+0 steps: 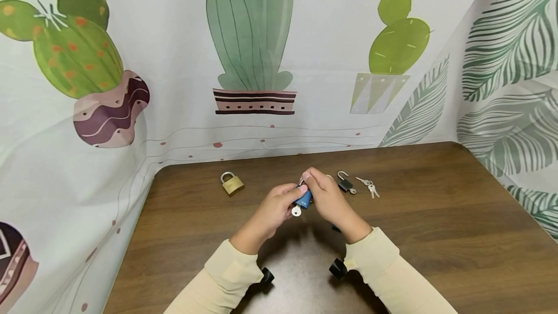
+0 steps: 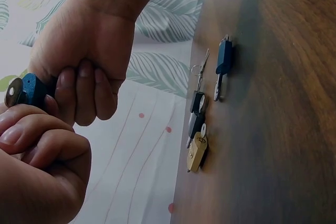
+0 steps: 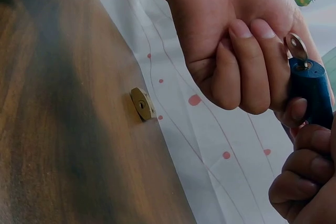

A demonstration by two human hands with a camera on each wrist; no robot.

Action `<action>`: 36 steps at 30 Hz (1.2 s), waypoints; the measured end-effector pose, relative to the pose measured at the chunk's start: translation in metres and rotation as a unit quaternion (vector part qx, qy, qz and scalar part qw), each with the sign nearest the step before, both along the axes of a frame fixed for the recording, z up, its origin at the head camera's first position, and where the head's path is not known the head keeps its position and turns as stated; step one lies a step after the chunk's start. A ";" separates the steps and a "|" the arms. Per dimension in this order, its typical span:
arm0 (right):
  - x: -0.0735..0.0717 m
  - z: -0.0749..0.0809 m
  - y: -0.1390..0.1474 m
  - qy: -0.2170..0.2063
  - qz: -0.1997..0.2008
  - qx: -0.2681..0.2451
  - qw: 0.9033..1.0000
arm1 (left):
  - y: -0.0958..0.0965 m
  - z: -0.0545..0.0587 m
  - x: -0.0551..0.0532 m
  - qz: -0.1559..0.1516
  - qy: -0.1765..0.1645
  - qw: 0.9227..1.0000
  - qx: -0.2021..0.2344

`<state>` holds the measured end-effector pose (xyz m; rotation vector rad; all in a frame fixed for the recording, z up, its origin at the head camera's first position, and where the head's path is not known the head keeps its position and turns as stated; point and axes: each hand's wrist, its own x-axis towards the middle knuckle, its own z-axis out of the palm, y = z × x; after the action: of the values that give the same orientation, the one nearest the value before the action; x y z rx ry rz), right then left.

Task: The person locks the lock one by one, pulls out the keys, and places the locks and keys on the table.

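In the head view, my left hand [image 1: 273,206] grips the body of a blue padlock [image 1: 303,199], its thumb lying across the front. A silver key [image 1: 296,211] sticks out of the padlock's lower end. My right hand [image 1: 328,197] pinches the padlock's shackle at the top; the fingers cover most of the shackle, so I cannot tell whether it is locked. The right wrist view shows the key [image 3: 296,46] seated in the keyhole of the blue padlock [image 3: 311,90], with the left hand's fingers curled beside it.
A brass padlock [image 1: 233,184] stands at the left rear of the table. Right of my hands lie an open black padlock [image 1: 346,185] with a key and a bunch of keys [image 1: 370,187]. In the left wrist view, another blue padlock [image 2: 224,59] and a brass padlock [image 2: 197,153] lie there.
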<state>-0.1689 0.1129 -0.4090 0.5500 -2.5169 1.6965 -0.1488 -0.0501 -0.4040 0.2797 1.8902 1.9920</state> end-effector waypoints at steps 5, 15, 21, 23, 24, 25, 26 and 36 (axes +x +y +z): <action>0.001 0.001 0.000 0.006 0.008 0.015 1.000 | -0.001 0.000 0.000 -0.003 -0.006 1.000 -0.005; 0.002 0.001 0.001 0.012 0.008 0.057 0.998 | -0.002 0.001 -0.001 -0.004 -0.009 1.000 -0.014; 0.000 0.004 0.004 0.010 0.008 0.049 0.999 | -0.001 0.001 -0.001 -0.015 0.006 1.000 -0.019; 0.000 0.004 0.004 -0.007 0.018 0.025 1.000 | -0.002 0.000 -0.001 -0.019 0.008 1.000 -0.020; -0.001 0.005 0.005 -0.017 0.025 0.012 0.999 | -0.002 0.001 -0.001 -0.024 0.011 0.999 -0.022; -0.001 0.006 0.005 -0.029 0.030 0.002 0.999 | -0.003 0.001 -0.001 -0.029 0.014 0.999 -0.023; -0.001 0.006 0.006 -0.038 0.037 -0.010 0.999 | -0.003 0.001 -0.001 -0.034 0.017 0.999 -0.024; 0.001 0.010 0.008 -0.097 0.061 -0.095 0.989 | -0.006 0.003 -0.002 -0.048 0.026 0.998 0.020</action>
<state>-0.1678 0.1211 -0.3990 0.5566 -2.4504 2.1034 -0.1506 -0.0562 -0.4012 0.4299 1.8331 1.9781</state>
